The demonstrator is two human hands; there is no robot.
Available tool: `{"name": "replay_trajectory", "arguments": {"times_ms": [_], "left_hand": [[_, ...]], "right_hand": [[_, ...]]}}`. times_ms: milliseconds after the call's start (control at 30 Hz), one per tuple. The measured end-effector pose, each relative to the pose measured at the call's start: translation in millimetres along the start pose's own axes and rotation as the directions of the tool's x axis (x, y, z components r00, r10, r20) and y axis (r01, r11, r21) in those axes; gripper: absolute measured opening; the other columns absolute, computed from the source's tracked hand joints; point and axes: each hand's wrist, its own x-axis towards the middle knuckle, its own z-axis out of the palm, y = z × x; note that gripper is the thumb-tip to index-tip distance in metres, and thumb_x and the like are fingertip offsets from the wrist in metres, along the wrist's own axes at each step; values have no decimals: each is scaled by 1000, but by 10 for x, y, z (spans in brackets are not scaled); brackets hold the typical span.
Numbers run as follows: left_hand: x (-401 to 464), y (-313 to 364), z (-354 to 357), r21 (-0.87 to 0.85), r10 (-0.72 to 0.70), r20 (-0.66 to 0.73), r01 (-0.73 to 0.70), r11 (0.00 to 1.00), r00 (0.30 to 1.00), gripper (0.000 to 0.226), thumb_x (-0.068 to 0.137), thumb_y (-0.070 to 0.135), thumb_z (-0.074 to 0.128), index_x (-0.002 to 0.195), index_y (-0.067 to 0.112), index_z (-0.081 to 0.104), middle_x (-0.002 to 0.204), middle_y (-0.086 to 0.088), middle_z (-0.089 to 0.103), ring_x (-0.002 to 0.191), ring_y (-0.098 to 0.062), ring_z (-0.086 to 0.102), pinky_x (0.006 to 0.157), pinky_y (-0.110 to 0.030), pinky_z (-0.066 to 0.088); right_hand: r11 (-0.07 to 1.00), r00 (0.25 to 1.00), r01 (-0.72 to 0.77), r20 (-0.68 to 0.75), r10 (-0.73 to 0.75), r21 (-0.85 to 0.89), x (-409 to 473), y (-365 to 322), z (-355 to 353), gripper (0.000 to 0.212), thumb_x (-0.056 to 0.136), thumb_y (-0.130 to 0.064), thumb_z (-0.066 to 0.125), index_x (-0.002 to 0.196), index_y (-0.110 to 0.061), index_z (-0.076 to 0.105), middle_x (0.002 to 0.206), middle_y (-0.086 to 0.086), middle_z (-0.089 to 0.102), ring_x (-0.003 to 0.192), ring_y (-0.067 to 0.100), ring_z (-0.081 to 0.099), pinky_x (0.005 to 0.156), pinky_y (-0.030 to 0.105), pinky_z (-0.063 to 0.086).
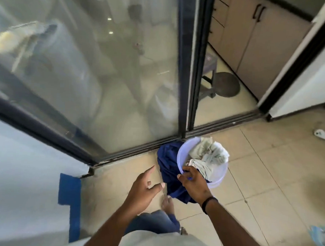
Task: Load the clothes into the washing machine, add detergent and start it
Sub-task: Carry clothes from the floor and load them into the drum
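Note:
A pale lilac plastic basin point(221, 174) holds crumpled light-coloured clothes point(209, 153). A dark blue garment point(168, 166) hangs over its left rim and down its side. My right hand point(192, 182) grips the basin's near rim, with the blue cloth under the fingers, and holds it above the tiled floor. My left hand point(145, 187) is beside it on the left, empty, fingers spread. No washing machine or detergent is in view.
A sliding glass door point(85, 71) with a dark frame stands ahead, its track point(223, 124) crossing the floor. The gap at its right leads to a room with cabinets point(262, 43) and a dark stool point(225, 84). A white object point(323, 135) lies on the tiles at right.

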Motion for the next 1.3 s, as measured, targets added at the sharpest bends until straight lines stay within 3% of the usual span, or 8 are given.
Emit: {"name": "replay_trajectory", "arguments": {"times_ms": [233, 367, 467, 767, 867, 1000, 1167, 1300], "left_hand": [[974, 396, 434, 65, -31, 223, 17, 998, 974, 60, 91, 31, 73, 146, 30, 49, 142, 2, 55, 123, -17, 61, 73, 0, 43], [1605, 498, 809, 155, -104, 360, 50, 987, 927, 55, 90, 32, 73, 141, 26, 55, 133, 0, 62, 114, -14, 64, 91, -21, 49], [2068, 455, 1160, 207, -147, 412, 65, 976, 899, 54, 89, 35, 73, 139, 25, 57, 124, 2, 64, 107, -14, 66, 97, -35, 53], [3979, -478, 2565, 147, -327, 294, 296, 944, 898, 18, 89, 32, 73, 106, 28, 68, 108, 2, 75, 94, -13, 69, 89, -33, 54], [4538, -901, 3034, 143, -403, 254, 378, 915, 879, 25, 88, 32, 73, 109, 17, 71, 111, -8, 74, 101, -28, 70, 91, -41, 56], [4879, -1334, 3532, 112, -474, 271, 461, 880, 838, 27, 88, 35, 74, 107, 17, 71, 104, -12, 75, 86, -27, 71, 69, -32, 53], [4971, -1760, 3888, 61, -451, 215, 449, 891, 866, 25, 91, 28, 69, 111, 13, 72, 102, -6, 75, 85, -21, 68, 89, -43, 58], [5183, -1815, 3923, -27, -364, 38, 365, 931, 931, 25, 88, 29, 73, 110, 17, 70, 99, -3, 75, 89, -22, 73, 85, -48, 59]], "right_hand": [[992, 986, -123, -117, 122, -9, 457, 11, -494, 35, 90, -32, 67, 123, -28, 56, 104, -14, 60, 100, 16, 61, 75, 22, 45], [963, 940, -268, -212, 266, 21, 864, 137, -781, 34, 91, -30, 67, 124, -31, 56, 110, -6, 62, 95, 16, 61, 72, 22, 44], [931, 896, -359, -258, 361, 57, 1306, 430, -907, 37, 91, -32, 67, 126, -27, 57, 111, -4, 64, 96, 19, 62, 77, 24, 43], [681, 707, -599, -121, 697, 422, 3395, 2087, -867, 22, 95, -40, 59, 93, -17, 59, 105, 13, 63, 96, 30, 61, 98, 52, 51], [444, 586, -489, -94, 805, 751, 3960, 2496, -925, 44, 92, -55, 61, 108, -14, 59, 104, 7, 62, 88, 26, 63, 80, 42, 55], [283, 582, -198, -120, 805, 938, 4438, 2833, -1006, 81, 78, -71, 66, 145, -32, 40, 134, 2, 57, 104, 27, 65, 93, 45, 55], [369, 562, -231, -186, 806, 900, 4716, 3260, -878, 59, 95, -59, 52, 135, -16, 45, 118, 10, 68, 97, 29, 71, 91, 45, 56], [410, 576, -240, -211, 789, 880, 4851, 3443, -849, 35, 104, -43, 41, 98, -11, 54, 95, 13, 74, 80, 31, 72, 71, 36, 51]]}}
